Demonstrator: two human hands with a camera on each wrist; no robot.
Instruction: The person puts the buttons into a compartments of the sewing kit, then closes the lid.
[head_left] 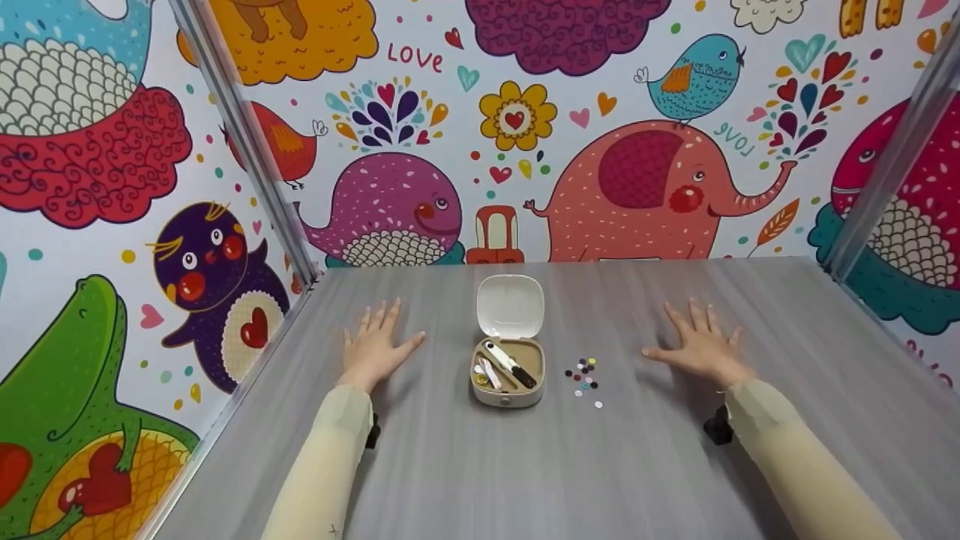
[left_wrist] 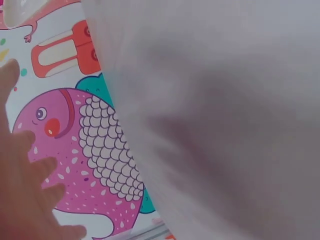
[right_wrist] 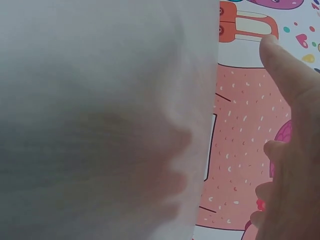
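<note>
My left hand [head_left: 377, 346] is at the left of the grey table with its fingers spread and nothing in it. Across from it, my right hand [head_left: 699, 346] also has spread fingers and holds nothing. Between them stands a small white case [head_left: 507, 400], its lid [head_left: 511, 306] tipped up at the back. Inside the case lie a slim white tool with a black end [head_left: 510, 364] and several small pale items [head_left: 487, 373] in a side section. To the right of the case, several small buttons [head_left: 584, 373] of mixed colours lie scattered, nearer to the case than to my right hand.
The grey table [head_left: 480, 472] ends at a back wall [head_left: 480, 172] printed with cartoon animals. Metal posts [head_left: 259, 150] rise at its left and right back corners. A printed panel [head_left: 97, 247] runs along the left side.
</note>
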